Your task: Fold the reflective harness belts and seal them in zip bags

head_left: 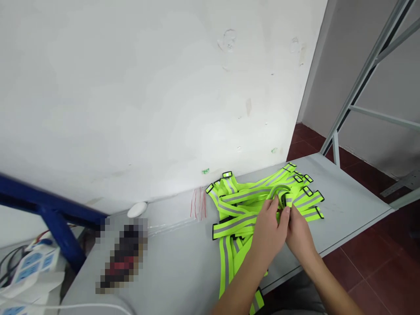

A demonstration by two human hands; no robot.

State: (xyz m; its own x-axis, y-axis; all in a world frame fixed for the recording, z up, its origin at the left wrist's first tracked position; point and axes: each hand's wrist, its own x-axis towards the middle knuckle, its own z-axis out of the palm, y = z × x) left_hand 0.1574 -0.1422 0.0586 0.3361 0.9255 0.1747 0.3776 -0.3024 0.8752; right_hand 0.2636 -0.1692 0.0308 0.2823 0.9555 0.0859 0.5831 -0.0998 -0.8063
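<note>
A heap of neon-yellow reflective straps (234,221) with grey stripes and black-edged ends lies on the grey table (177,262). Over the heap's right part, my left hand (271,225) and my right hand (298,232) meet, fingers closed around one reflective strap (278,191). That strap curves up in a loop above my fingers. A black piece of it shows between the hands, but my fingers cover most of it. Several strap ends hang over the table's near edge beside my left forearm.
Clear plastic bags (170,214) with red seal lines lie left of the straps. Near the wall sits a white oval object (137,210), with a pixelated item (123,258) before it. Power strips (33,267) and a blue frame (62,236) stand left; a metal frame (351,96) rises right.
</note>
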